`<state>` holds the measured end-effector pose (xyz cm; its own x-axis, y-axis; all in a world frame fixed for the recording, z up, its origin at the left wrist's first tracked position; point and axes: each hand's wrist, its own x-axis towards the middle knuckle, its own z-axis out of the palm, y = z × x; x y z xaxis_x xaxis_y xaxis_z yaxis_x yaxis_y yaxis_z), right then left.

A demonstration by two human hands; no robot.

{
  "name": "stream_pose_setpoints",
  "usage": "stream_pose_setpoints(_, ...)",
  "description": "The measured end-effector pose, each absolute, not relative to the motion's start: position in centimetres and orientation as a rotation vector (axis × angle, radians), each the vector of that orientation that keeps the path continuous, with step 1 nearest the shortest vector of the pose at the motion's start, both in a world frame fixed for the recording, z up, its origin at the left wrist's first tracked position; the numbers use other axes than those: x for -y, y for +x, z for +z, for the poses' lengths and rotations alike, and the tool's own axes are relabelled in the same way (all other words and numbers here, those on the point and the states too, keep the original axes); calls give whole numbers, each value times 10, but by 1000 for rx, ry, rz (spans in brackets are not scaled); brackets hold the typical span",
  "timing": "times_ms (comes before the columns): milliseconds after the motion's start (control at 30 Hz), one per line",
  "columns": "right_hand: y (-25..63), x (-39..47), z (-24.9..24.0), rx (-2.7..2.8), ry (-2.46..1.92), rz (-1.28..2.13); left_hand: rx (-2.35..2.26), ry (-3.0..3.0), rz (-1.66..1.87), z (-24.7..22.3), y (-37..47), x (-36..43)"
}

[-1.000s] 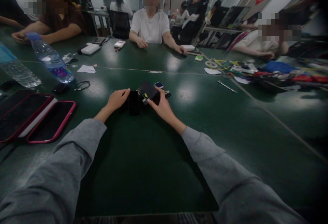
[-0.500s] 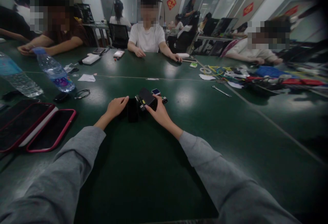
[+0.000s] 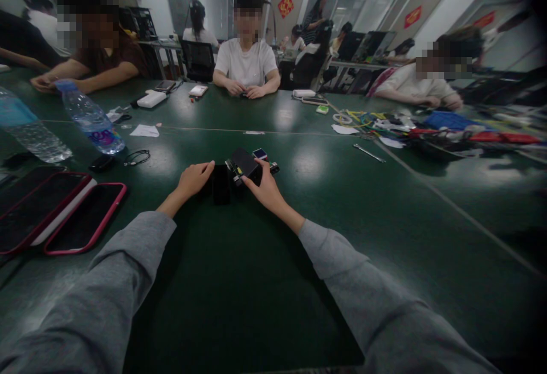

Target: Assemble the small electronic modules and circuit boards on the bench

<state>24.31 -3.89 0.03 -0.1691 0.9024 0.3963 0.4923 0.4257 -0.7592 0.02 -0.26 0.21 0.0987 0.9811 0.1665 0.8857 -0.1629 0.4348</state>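
Observation:
My right hand [image 3: 265, 185] grips the near right side of a black box-shaped device [image 3: 245, 164] with small circuit parts along its left edge. Just behind it lies a small module with a blue-grey screen [image 3: 260, 153]. My left hand [image 3: 195, 179] rests at the left edge of a flat black object [image 3: 221, 186] on the green table [image 3: 239, 283]. Its fingers are pressed together, and whatever they hold, if anything, is hidden. The flat black object lies between my hands, left of the device.
Phones with red cases [image 3: 88, 220] and two water bottles [image 3: 96, 123] stand or lie at left. A wrench [image 3: 369, 153] and a heap of cables [image 3: 444, 126] lie at right. Across the table sits a person in a white shirt [image 3: 247, 63].
My hands and the device stay in place. The person opposite has drawn the hand on the picture's right inward, and both that person's hands are now together at the table edge.

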Motion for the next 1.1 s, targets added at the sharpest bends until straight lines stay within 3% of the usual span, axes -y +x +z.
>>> stream_pose_setpoints(1100, 244, 38, -2, 1822, -1205, 601, -1865, 2147, 619, 4, 1, 4)
